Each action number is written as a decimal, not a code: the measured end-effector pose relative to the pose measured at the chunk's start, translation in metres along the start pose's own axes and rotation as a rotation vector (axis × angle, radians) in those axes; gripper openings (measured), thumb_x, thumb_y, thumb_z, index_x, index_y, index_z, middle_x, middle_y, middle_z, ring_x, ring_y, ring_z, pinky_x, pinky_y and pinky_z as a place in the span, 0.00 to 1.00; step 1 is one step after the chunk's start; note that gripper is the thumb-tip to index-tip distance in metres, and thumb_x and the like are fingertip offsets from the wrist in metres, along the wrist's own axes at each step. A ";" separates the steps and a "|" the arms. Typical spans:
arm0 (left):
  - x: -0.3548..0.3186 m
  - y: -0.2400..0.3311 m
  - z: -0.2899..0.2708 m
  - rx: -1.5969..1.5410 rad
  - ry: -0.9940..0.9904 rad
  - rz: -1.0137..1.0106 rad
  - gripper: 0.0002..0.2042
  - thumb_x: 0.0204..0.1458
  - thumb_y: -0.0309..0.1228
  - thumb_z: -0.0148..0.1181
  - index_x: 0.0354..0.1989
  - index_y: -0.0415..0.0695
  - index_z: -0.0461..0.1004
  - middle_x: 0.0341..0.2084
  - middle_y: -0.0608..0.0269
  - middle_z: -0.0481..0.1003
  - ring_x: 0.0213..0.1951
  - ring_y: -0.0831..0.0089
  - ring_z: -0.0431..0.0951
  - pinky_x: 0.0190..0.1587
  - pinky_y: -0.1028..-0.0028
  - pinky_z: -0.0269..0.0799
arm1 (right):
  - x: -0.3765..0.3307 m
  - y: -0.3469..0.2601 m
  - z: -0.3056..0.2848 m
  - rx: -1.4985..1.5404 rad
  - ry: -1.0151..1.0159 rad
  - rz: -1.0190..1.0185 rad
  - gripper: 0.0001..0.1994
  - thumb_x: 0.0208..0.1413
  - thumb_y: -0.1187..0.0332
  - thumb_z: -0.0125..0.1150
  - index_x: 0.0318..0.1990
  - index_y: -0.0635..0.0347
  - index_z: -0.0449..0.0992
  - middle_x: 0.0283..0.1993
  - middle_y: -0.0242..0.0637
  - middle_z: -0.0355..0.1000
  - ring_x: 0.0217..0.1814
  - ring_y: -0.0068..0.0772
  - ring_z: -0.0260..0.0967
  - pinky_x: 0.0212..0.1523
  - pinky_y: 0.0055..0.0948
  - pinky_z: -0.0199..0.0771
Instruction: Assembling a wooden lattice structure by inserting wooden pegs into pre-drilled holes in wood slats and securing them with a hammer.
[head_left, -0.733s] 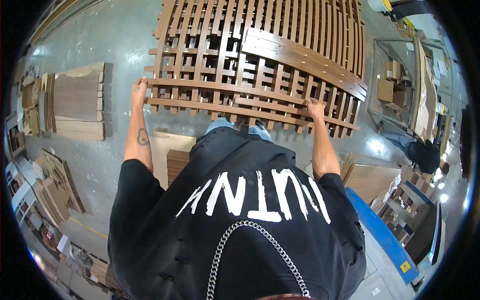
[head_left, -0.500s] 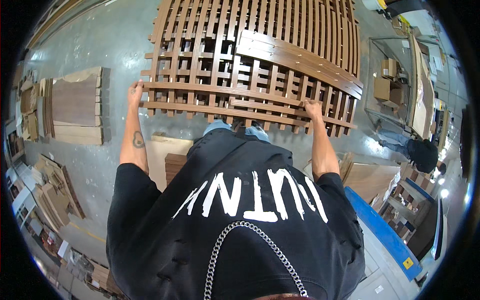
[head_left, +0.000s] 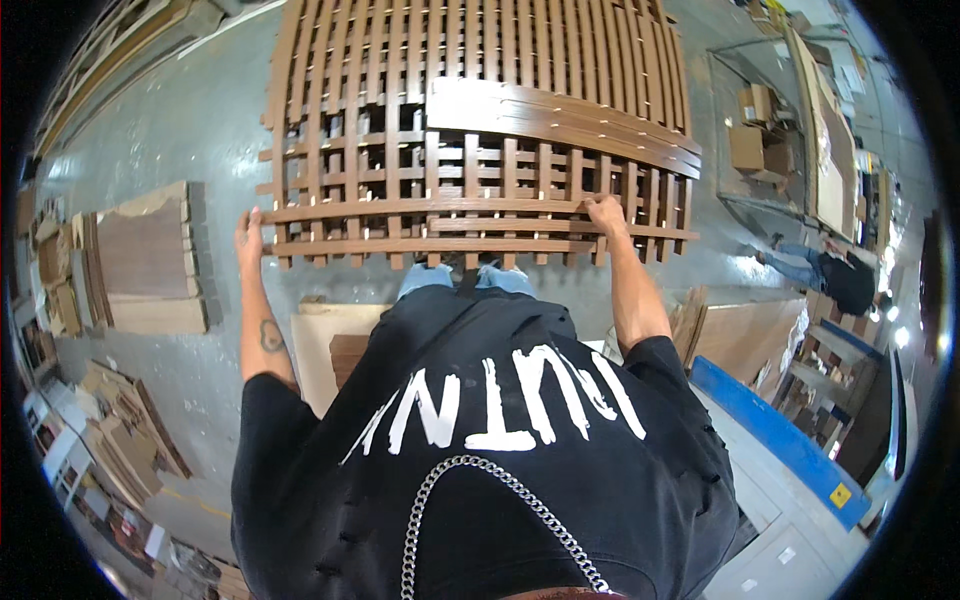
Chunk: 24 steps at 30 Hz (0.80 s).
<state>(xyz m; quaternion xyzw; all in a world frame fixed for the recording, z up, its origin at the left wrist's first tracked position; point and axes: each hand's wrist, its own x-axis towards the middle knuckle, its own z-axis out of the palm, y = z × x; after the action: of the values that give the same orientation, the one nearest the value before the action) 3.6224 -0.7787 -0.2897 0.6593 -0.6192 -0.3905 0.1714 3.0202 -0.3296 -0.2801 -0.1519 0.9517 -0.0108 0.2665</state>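
Note:
A large stack of crisscrossed brown slats [head_left: 371, 245] stands in front of my legs. Across its near part lies a long brown slat [head_left: 350, 209]. At this slat's left end is my left hand [head_left: 249, 232], its fingers straight and pressed up against or just beside the end. My right hand [head_left: 605, 212] is closed around the slat's right part, thumb and fingers bent down on it. A shorter brown slat [head_left: 500, 225] lies just nearer, below the held one. Beyond it, several slats side by side form a wide slanted bundle [head_left: 560, 118] on the stack.
To the left, a pile of brown panels [head_left: 145, 255] rests on the floor. At the right are a metal-framed rack with cardboard boxes [head_left: 747, 147], another person [head_left: 845, 285] farther off, and a blue beam [head_left: 780, 440]. A pale board [head_left: 315, 335] lies close by my left side.
The view has shifted, so the stack sits slightly lower and more left. My left hand's fingers look straighter at the slat's end. My right hand keeps its grip on the slat.

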 end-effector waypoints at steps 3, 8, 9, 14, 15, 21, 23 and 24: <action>-0.031 0.036 -0.001 -0.033 0.005 -0.007 0.34 0.56 0.53 0.56 0.59 0.33 0.67 0.55 0.42 0.71 0.58 0.54 0.69 0.61 0.64 0.61 | 0.008 0.006 -0.010 0.049 0.040 -0.013 0.20 0.55 0.54 0.56 0.50 0.56 0.78 0.51 0.54 0.74 0.58 0.52 0.69 0.60 0.39 0.67; -0.081 0.016 0.001 -0.041 0.110 -0.045 0.30 0.58 0.49 0.55 0.56 0.32 0.70 0.53 0.46 0.73 0.57 0.59 0.70 0.60 0.66 0.61 | 0.015 -0.012 -0.053 -0.107 0.097 -0.006 0.26 0.56 0.56 0.55 0.60 0.58 0.66 0.63 0.48 0.62 0.66 0.52 0.59 0.61 0.62 0.58; -0.094 0.008 0.002 -0.043 0.119 -0.048 0.30 0.58 0.49 0.55 0.56 0.32 0.70 0.53 0.46 0.73 0.57 0.59 0.70 0.60 0.66 0.61 | 0.021 -0.014 -0.055 -0.107 0.097 -0.015 0.26 0.56 0.56 0.55 0.60 0.58 0.66 0.63 0.48 0.62 0.66 0.52 0.59 0.61 0.62 0.58; -0.159 -0.011 0.004 0.018 0.188 -0.120 0.25 0.59 0.45 0.55 0.52 0.33 0.73 0.45 0.52 0.77 0.47 0.65 0.74 0.53 0.68 0.67 | 0.062 -0.008 -0.060 -0.150 0.350 -0.372 0.27 0.52 0.66 0.58 0.61 0.54 0.62 0.66 0.40 0.59 0.70 0.43 0.53 0.63 0.57 0.56; -0.174 -0.007 0.008 0.004 0.130 -0.167 0.23 0.59 0.44 0.55 0.51 0.34 0.74 0.40 0.56 0.77 0.42 0.69 0.74 0.47 0.71 0.68 | 0.073 -0.007 -0.060 -0.200 0.366 -0.436 0.28 0.52 0.66 0.58 0.62 0.53 0.62 0.66 0.39 0.59 0.70 0.42 0.54 0.63 0.58 0.55; -0.278 -0.017 0.038 0.043 0.031 -0.223 0.19 0.60 0.41 0.55 0.49 0.38 0.76 0.32 0.63 0.77 0.34 0.76 0.74 0.35 0.74 0.69 | 0.091 -0.002 -0.065 -0.328 0.350 -0.575 0.30 0.48 0.69 0.61 0.62 0.58 0.62 0.64 0.41 0.59 0.66 0.46 0.56 0.65 0.58 0.52; -0.312 0.004 0.051 -0.008 0.007 -0.292 0.19 0.60 0.41 0.55 0.50 0.38 0.75 0.34 0.62 0.78 0.37 0.73 0.76 0.37 0.73 0.71 | 0.083 -0.004 -0.082 -0.367 0.227 -0.593 0.29 0.47 0.70 0.61 0.60 0.59 0.63 0.60 0.42 0.60 0.65 0.48 0.56 0.66 0.59 0.51; -0.323 0.013 0.057 -0.026 -0.020 -0.318 0.19 0.60 0.41 0.55 0.50 0.37 0.75 0.35 0.61 0.79 0.38 0.72 0.77 0.38 0.72 0.71 | 0.086 0.004 -0.078 -0.357 0.241 -0.627 0.28 0.48 0.71 0.60 0.59 0.59 0.63 0.59 0.43 0.60 0.64 0.48 0.56 0.65 0.60 0.51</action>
<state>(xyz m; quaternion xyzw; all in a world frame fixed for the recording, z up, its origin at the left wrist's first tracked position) 3.5953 -0.4594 -0.2191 0.7428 -0.5034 -0.4274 0.1099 2.9099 -0.3557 -0.2569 -0.4773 0.8705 0.0562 0.1060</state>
